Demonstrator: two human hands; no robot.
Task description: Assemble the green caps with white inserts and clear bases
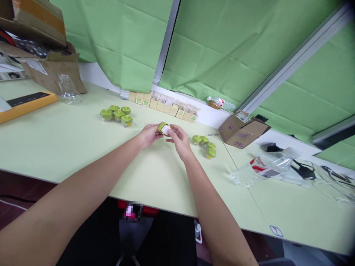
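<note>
Above the middle of the table, my left hand (149,136) grips a small green lid (161,126) tilted so its underside faces me. A white pad-like piece (165,129) sits in the lid's underside. My right hand (180,141) is closed on the same lid, its thumb pressing on the white piece. The fingers behind the lid are partly hidden. To the left stand several small clear jars with green lids (118,114). A second group of green-lidded jars (204,139) stands close by my right hand.
Small cardboard boxes (168,105) line the back edge. A carton (241,129) and a large crumpled plastic bottle (260,166) lie to the right, with cables beyond. Left are an orange-edged device (27,105), a clear plastic bottle piece (68,90) and an open cardboard box (52,72).
</note>
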